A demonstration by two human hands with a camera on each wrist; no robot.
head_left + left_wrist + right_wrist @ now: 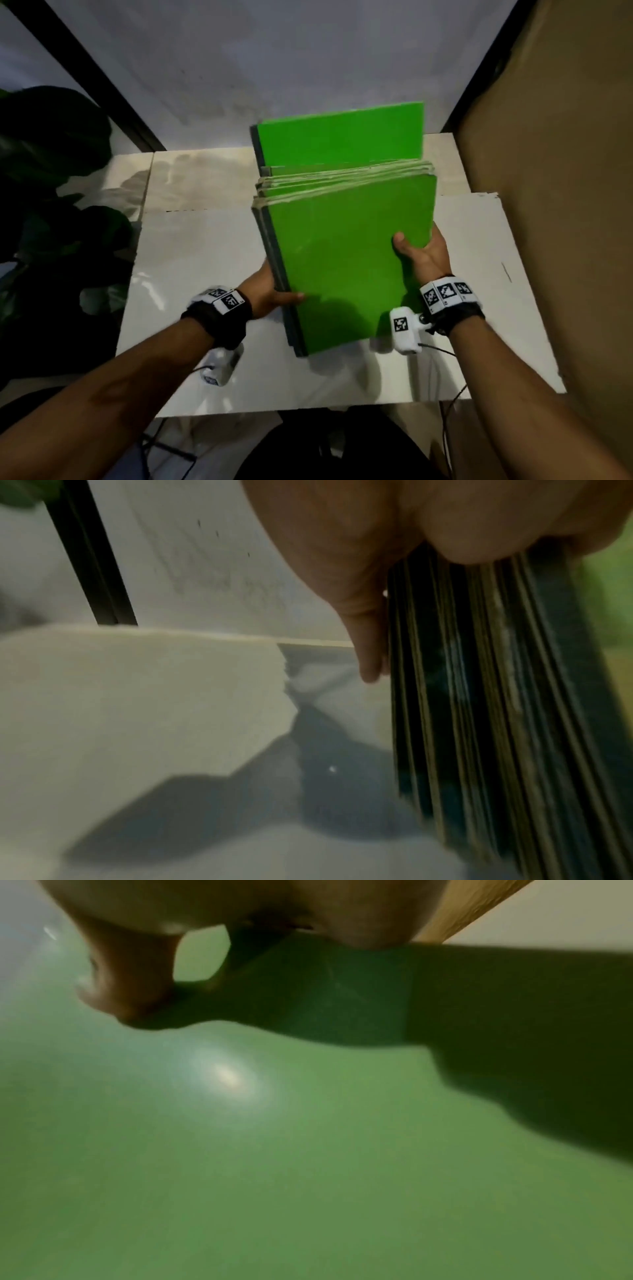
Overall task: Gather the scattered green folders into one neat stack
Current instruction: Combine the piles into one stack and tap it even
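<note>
You have the bundle of green folders (342,260) raised and tilted over the white worktop (191,260), your left hand (270,291) clamped on its left edge with the thumb on the front cover, your right hand (423,251) gripping the right edge with the thumb on the cover and the fingers behind. One more green folder (339,132) sits beyond the bundle's top edge; whether it belongs to the held set or lies apart is unclear. The top edges are fanned and uneven, so a loosened grip would likely let inner folders slide out, and setting the bundle down tilted would probably splay it. Both wrist views are blurred: the left shows only dark stacked edges, the right a green cover. The bundle's lower edge may touch the worktop; you cannot confirm it.
</note>
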